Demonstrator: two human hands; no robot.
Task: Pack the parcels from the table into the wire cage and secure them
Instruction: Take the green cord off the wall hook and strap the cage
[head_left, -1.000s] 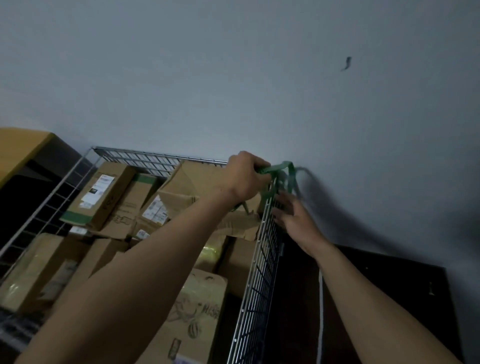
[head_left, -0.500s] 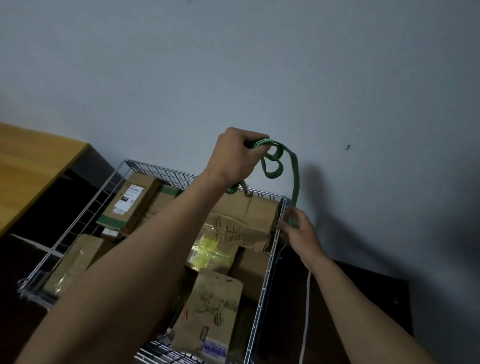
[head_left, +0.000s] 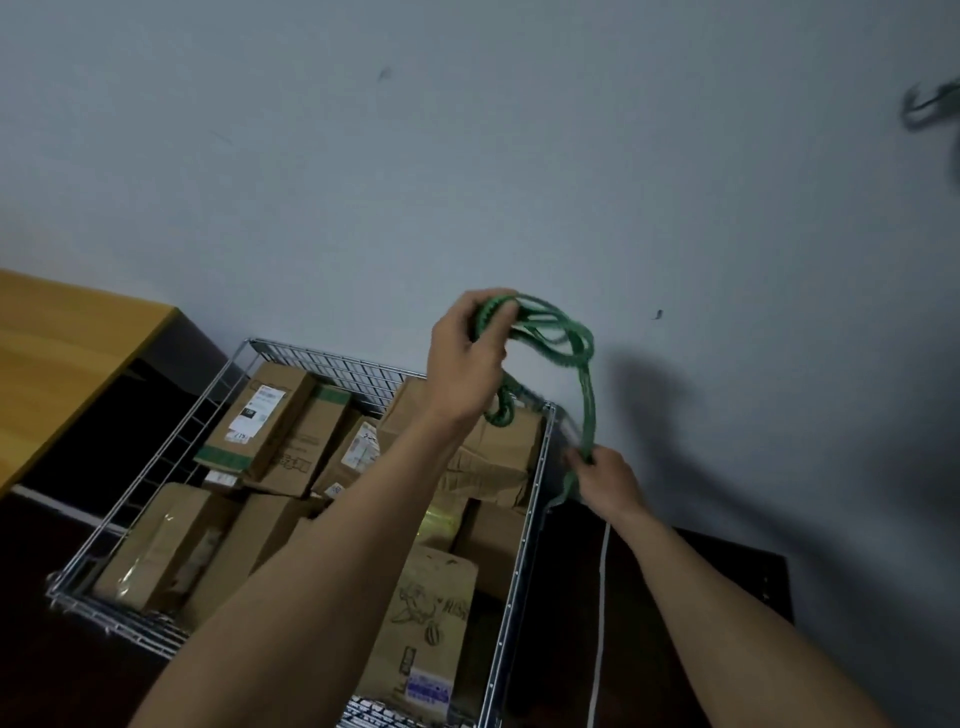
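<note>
A wire cage (head_left: 519, 561) stands against the wall, filled with several brown cardboard parcels (head_left: 270, 415). My left hand (head_left: 462, 353) is raised above the cage's far right corner and grips a bundle of loops of green strap (head_left: 563, 338). One length of the strap hangs down to my right hand (head_left: 605, 480), which pinches it just outside the cage's right rim. A short loop of strap dangles below my left hand over a crumpled parcel (head_left: 498, 457).
A wooden table (head_left: 67, 353) is at the left, beside the cage. A grey wall rises behind everything. Dark floor and a white line (head_left: 602, 623) lie to the right of the cage. A blurred green shape (head_left: 930, 104) shows at the top right edge.
My left hand has lifted the green strap from the cage's corner up and away, drawing out loops. My right hand moved slightly down along the rim, holding the strap's lower length. The view pulled back.
</note>
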